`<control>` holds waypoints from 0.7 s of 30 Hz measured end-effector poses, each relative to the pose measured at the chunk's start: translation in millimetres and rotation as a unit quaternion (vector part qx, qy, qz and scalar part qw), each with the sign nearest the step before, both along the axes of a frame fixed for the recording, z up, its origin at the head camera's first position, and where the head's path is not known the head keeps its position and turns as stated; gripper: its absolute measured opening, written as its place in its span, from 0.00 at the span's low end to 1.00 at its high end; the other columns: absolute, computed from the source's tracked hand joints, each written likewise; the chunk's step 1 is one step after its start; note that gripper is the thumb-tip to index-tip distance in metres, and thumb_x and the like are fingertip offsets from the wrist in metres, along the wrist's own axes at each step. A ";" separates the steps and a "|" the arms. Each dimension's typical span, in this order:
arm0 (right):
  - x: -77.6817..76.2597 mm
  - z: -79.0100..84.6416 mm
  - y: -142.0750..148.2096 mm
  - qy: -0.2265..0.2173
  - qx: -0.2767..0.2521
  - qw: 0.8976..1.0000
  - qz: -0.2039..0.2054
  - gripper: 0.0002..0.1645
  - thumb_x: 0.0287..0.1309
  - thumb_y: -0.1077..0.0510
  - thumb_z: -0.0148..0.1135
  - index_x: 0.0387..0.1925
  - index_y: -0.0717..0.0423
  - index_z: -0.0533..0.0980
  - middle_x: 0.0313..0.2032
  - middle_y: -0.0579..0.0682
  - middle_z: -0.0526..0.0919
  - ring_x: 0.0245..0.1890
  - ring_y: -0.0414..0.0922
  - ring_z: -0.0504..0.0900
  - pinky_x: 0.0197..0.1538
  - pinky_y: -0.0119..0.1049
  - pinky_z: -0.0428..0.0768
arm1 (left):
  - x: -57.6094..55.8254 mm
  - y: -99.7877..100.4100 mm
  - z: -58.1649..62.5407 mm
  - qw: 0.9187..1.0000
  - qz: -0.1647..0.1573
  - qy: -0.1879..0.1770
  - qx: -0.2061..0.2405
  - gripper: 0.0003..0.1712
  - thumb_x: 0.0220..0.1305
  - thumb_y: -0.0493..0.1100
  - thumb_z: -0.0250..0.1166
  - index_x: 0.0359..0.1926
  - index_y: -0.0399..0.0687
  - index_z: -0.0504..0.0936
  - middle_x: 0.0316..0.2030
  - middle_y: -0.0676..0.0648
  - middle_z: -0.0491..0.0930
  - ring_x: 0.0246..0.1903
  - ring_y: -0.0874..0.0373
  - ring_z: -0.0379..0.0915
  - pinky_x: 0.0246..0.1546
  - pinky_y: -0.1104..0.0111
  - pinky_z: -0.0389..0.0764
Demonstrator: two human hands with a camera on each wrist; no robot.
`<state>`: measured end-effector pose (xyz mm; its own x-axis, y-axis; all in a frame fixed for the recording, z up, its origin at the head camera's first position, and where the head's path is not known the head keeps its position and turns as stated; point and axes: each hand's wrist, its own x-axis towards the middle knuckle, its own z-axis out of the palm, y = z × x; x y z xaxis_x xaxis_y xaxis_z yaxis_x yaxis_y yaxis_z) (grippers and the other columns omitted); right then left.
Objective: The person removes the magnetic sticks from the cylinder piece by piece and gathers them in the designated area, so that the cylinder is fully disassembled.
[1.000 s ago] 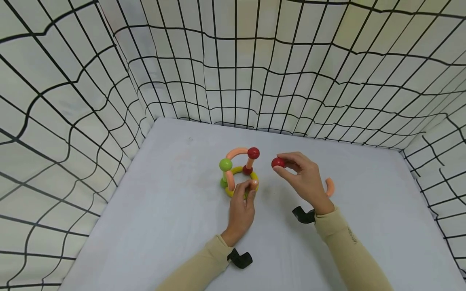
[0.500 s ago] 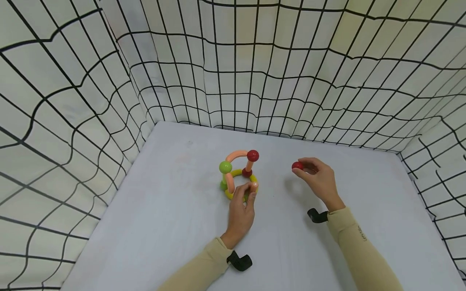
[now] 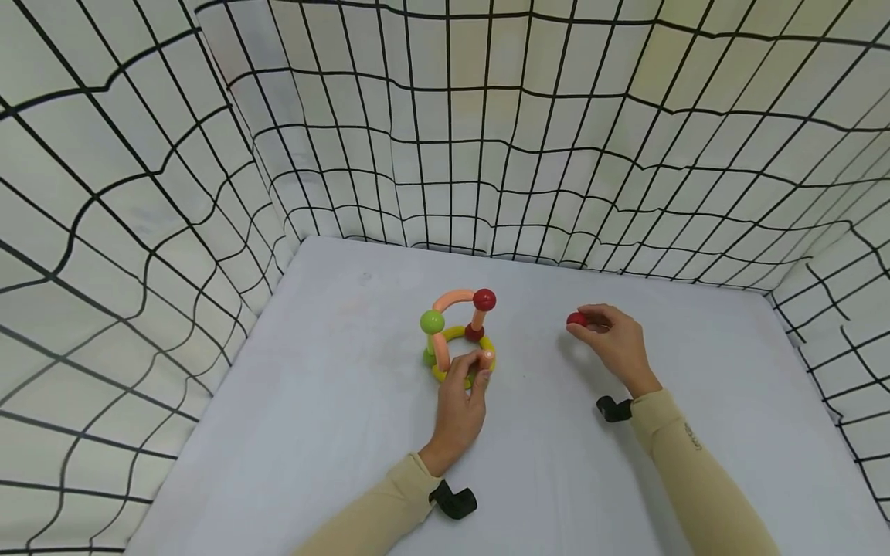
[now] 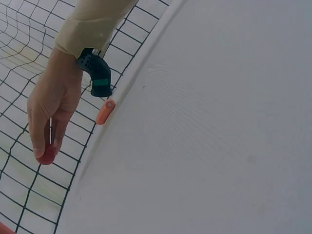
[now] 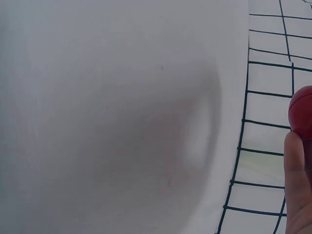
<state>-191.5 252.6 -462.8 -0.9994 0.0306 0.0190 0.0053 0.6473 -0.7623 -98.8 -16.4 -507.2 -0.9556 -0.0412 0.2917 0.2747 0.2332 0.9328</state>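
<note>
A small toy structure of balls and rods stands on the white table. Its base is a ring of yellow curved rods (image 3: 455, 331), and it carries a green ball (image 3: 432, 322), a red ball (image 3: 484, 300) and peach curved rods (image 3: 455, 296). My left hand (image 3: 460, 413) pinches a peach rod (image 3: 488, 356) at the structure's near right side; the rod's lower part is hidden by the fingers. Off to the right, my right hand (image 3: 619, 347) holds a loose red ball (image 3: 576, 319) between thumb and fingertips, above the table. That ball also shows in the right wrist view (image 5: 301, 113).
A loose orange rod (image 4: 105, 112) lies on the table in the left wrist view; the right arm hides it from the head view. Black netting (image 3: 452, 139) encloses the table (image 3: 334, 371) at the back and sides. Dark wrist cameras (image 3: 455, 502) hang below each cuff.
My right hand has moved right, away from the structure, with the red ball in its fingers. The loose orange rod has gone out of sight behind it. My left hand has stayed put.
</note>
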 end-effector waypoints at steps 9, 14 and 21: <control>-15.7 -7.2 -1.7 -0.021 0.036 0.999 0.012 0.31 0.62 0.46 0.73 0.61 0.57 0.78 0.57 0.61 0.84 0.55 0.56 0.84 0.54 0.39 0.84 | -0.3 -2.9 0.7 1.000 -0.006 0.008 -0.009 0.16 0.76 0.38 0.60 0.60 0.40 0.78 0.52 0.42 0.82 0.54 0.50 0.80 0.60 0.61 0.83; -26.3 -11.1 -7.9 -0.039 0.048 0.998 0.019 0.31 0.63 0.49 0.72 0.63 0.59 0.77 0.58 0.63 0.83 0.57 0.57 0.81 0.62 0.54 0.82 | -1.0 -4.5 0.9 1.000 -0.014 0.013 -0.018 0.16 0.76 0.39 0.60 0.60 0.38 0.78 0.53 0.41 0.82 0.55 0.49 0.81 0.60 0.61 0.83; -36.8 -17.0 -12.0 -0.050 0.053 0.997 0.026 0.32 0.63 0.49 0.72 0.64 0.59 0.77 0.59 0.62 0.83 0.57 0.57 0.82 0.61 0.52 0.81 | 0.1 -4.6 -0.8 1.000 -0.022 0.006 -0.019 0.16 0.75 0.37 0.61 0.60 0.39 0.78 0.53 0.42 0.82 0.55 0.51 0.81 0.61 0.60 0.84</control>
<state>-228.3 240.6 -479.8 -0.9966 -0.0188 -0.0802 0.0415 0.7262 -0.6863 -98.6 -21.0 -508.0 -0.9525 0.0115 0.3043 0.2970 0.2564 0.9198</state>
